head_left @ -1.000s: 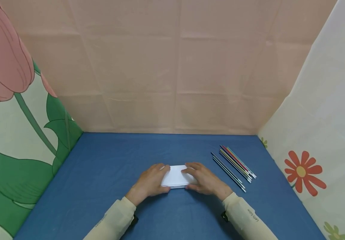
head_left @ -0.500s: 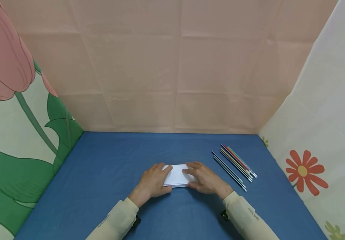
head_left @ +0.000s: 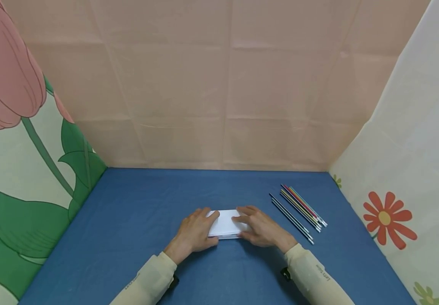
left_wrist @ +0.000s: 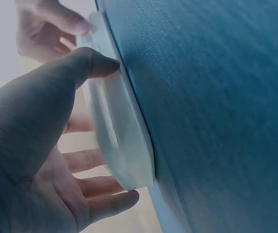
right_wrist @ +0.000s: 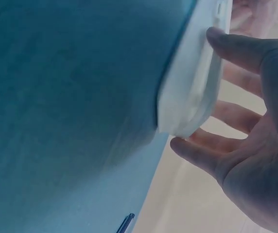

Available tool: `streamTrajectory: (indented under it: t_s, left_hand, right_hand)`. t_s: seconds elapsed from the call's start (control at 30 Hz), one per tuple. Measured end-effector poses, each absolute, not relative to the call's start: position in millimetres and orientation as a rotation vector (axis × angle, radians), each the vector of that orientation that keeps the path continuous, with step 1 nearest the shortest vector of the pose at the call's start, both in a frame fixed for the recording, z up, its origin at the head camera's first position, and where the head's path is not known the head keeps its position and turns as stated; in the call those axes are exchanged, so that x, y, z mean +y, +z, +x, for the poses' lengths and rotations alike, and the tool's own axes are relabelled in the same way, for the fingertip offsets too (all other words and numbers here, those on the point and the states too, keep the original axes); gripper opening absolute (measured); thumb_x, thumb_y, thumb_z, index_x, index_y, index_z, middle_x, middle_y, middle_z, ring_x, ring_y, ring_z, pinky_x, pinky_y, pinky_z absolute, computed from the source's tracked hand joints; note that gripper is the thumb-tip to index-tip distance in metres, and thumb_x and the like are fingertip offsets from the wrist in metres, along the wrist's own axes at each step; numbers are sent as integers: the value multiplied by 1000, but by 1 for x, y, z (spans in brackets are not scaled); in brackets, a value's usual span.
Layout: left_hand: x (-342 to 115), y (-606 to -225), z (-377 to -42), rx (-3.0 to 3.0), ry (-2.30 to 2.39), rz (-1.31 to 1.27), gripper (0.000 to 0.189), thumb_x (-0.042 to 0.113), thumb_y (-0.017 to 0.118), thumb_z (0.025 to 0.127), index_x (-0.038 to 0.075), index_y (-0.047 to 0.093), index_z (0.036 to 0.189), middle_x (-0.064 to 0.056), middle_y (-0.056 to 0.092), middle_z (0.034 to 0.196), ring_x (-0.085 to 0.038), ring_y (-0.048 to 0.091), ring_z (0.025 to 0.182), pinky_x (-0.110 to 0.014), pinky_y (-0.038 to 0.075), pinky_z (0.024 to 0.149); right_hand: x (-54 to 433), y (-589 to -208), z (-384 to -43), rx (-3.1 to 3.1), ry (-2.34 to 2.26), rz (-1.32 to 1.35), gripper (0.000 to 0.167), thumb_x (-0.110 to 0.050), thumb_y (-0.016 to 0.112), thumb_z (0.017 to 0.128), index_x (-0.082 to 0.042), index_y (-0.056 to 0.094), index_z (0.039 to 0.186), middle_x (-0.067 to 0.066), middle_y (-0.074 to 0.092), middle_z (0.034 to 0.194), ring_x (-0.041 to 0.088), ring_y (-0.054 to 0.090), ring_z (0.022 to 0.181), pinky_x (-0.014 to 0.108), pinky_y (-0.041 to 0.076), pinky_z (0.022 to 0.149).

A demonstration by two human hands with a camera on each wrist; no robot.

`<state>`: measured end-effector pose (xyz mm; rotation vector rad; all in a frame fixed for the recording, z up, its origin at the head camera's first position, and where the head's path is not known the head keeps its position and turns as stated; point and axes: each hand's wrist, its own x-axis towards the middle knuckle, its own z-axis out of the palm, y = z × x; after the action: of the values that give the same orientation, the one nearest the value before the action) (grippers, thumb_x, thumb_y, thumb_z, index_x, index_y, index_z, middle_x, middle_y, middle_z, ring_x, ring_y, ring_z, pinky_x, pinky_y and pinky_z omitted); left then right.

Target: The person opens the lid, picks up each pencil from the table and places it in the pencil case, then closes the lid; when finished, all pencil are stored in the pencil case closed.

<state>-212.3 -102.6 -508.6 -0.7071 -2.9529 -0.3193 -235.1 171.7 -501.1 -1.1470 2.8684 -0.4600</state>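
Observation:
A flat, white rectangular box (head_left: 225, 223) with what looks like a lid lies on the blue cloth, in the middle of the head view. My left hand (head_left: 193, 232) grips its left end, thumb along the near side and fingers at the far side. At the other end my right hand (head_left: 261, 228) holds it the same way, with a finger over the top. Close up in the left wrist view, the box (left_wrist: 124, 141) has a seam along its side under my thumb. The right wrist view shows the box (right_wrist: 187, 92) between thumb and fingers. Its inside is hidden.
To the right of the box lie several coloured pencils (head_left: 299, 207) in a slanted row, with a few dark ones (head_left: 291, 218) slightly apart on their left. Blue cloth (head_left: 147, 199) covers the table. A beige backdrop (head_left: 173, 84) stands behind, with flower-printed sheets at both sides.
Over the last second my left hand has shifted very slightly right along the box. The right hand stays on its end, and the pencils lie as before.

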Motion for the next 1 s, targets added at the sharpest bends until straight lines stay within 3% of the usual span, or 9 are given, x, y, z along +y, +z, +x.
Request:
streamTrajectory:
  t_s: [0.13,0.27,0.4,0.7,0.87,1.0]
  left_hand:
    - [-106,-509,-215,-2968,-414,-730,65,37,90,90,17,65,147,-14,71,143,-35,71,121,-56,65,90]
    - [-117,-509,-218,-2989,-588,-784,67,39,92,95,15,64,152,-17,67,155,-42,67,140,-65,61,110]
    - [-130,-511,-222,-2976,-730,-878,72,33,94,96,11,62,157,-18,62,163,-43,60,151,-65,51,125]
    - [-148,-509,-222,-3005,-896,-885,86,23,97,92,8,54,165,-23,52,172,-47,55,156,-68,49,126]
    - [-151,-508,-220,-2975,-939,-883,90,19,98,90,11,51,167,-18,52,172,-45,55,154,-69,50,124]
    - [-151,-509,-219,-2969,-944,-873,99,15,98,89,17,46,172,-13,51,171,-41,57,152,-67,53,122]
  right_hand:
    - [173,-499,-237,2831,-513,-1125,49,-23,83,103,-11,73,150,22,61,166,48,58,153,68,54,120]
    - [174,-498,-239,2788,-569,-1077,50,-25,80,106,-11,71,154,21,58,169,47,54,157,69,52,123]
    - [176,-496,-239,2753,-599,-1034,51,-26,77,109,-12,68,157,20,54,173,47,49,162,69,47,127]
    - [181,-487,-239,2715,-643,-1072,49,-31,71,113,-10,67,157,24,56,170,55,46,162,76,41,129]
    - [181,-482,-241,2763,-651,-1121,44,-30,68,115,-8,71,153,22,66,161,49,60,154,70,49,125]
    - [179,-479,-241,2821,-680,-1177,38,-25,66,116,-7,75,148,16,76,149,39,75,138,60,61,114]
